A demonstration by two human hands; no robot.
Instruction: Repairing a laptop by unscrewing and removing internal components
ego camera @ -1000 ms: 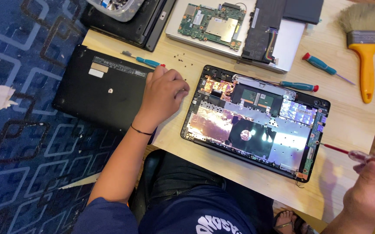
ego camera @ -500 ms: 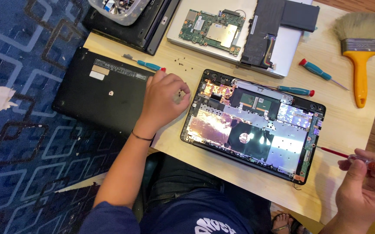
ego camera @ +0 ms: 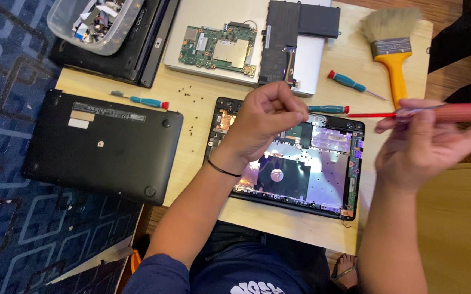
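On the far left, a big flat black plastic laptop bottom cover (ego camera: 102,144) lies on the pale wooden worktop (ego camera: 200,136). Behind it sits a clear plastic tub of small parts (ego camera: 94,22). Just past the cover's top edge lies a small teal-handled screwdriver (ego camera: 147,101), and tiny dark screws (ego camera: 194,98) are spread loose near it.

In the middle, the left hand (ego camera: 265,122) is held up over the open black laptop with its insides showing (ego camera: 311,163). Its fingers are curled in tight, like a fist, with the thumb pressed to them. I cannot tell if something tiny is pinched inside. Behind it lie a green circuit board (ego camera: 219,50) and a flat black battery pack (ego camera: 295,32) on a silver laptop lid (ego camera: 213,13). Two more teal screwdrivers (ego camera: 328,109) lie near the open laptop.

On the right, the right hand (ego camera: 426,144) is up in the air too. Its grip is pinching a long red-handled screwdriver (ego camera: 436,112) that points left, level with the worktop, above the laptop's far right corner. A wide yellow-handled paintbrush (ego camera: 390,46) lies behind it.

To do this well, I think the tip should sit straight in each screw, and any loose screw should go in one small pile so it does not roll away.
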